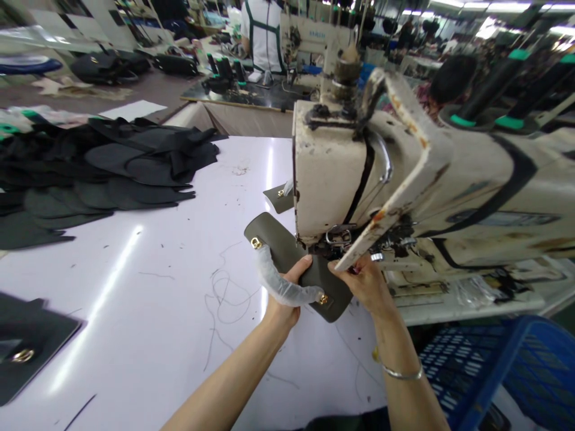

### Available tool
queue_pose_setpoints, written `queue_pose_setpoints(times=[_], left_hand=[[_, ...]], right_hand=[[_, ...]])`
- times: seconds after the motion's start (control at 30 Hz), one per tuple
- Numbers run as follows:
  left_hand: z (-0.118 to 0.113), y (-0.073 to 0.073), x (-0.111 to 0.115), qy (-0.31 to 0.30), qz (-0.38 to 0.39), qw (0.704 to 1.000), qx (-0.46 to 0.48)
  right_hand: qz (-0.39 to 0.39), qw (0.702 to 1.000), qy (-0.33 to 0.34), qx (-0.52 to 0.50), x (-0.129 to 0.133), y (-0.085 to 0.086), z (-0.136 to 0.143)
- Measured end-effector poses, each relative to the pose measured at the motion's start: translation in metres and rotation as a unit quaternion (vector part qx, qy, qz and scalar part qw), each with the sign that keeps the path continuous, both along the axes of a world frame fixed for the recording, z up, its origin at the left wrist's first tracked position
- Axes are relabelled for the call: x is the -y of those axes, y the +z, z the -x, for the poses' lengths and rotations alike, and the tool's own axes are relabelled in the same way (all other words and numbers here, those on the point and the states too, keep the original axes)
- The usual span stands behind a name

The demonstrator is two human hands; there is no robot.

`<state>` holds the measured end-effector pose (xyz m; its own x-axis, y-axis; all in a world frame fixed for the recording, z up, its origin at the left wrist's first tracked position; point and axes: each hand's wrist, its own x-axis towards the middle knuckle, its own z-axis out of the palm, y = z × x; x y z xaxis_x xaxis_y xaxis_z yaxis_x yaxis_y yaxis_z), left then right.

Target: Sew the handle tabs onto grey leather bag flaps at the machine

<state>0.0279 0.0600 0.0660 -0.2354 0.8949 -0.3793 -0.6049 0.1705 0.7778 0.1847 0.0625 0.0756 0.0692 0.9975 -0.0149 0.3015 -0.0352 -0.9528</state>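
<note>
An olive-green bag panel (pixel 281 242) lies tilted under the head of a cream sewing machine (pixel 330 173). Its handle (pixel 274 276) is wrapped in white film and fixed by gold rings at both ends. My left hand (pixel 285 299) reaches through under the handle and grips the panel's near side, thumb on top close to the needle area. On the right, my right hand (pixel 366 281) pinches the panel's other edge beside the presser foot. The rusty guard bar of the machine partly covers those right fingers, and the needle itself is hidden.
Stacked dark cut pieces (pixel 148 161) cover the table's left side. A dark panel with a gold ring (pixel 40 341) lies near left. Another olive piece (pixel 278 197) sits behind the machine head. Loose threads strew the white table (pixel 179 335). A blue basket (pixel 476 359) stands right; a person (pixel 265 36) is beyond.
</note>
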Motion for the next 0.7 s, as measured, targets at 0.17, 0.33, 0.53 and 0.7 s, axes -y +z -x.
queue_pose_setpoints(times=[0.17, 0.33, 0.53, 0.7], left_hand=[[-0.001, 0.001, 0.0, 0.017, -0.016, 0.999, 0.026], [0.001, 0.001, -0.007, 0.003, -0.01, 1.0, 0.029], [0.008, 0.012, -0.014, -0.024, -0.011, 1.0, 0.005], [0.016, 0.021, -0.023, -0.071, -0.024, 0.997, -0.01]], right_hand=[[-0.004, 1.0, -0.001, -0.004, 0.001, -0.002, 0.001], [0.008, 1.0, 0.01, 0.006, 0.0, -0.003, 0.003], [0.003, 1.0, 0.003, -0.001, 0.003, -0.007, 0.009], [0.023, 1.0, -0.012, 0.013, 0.007, -0.011, 0.015]])
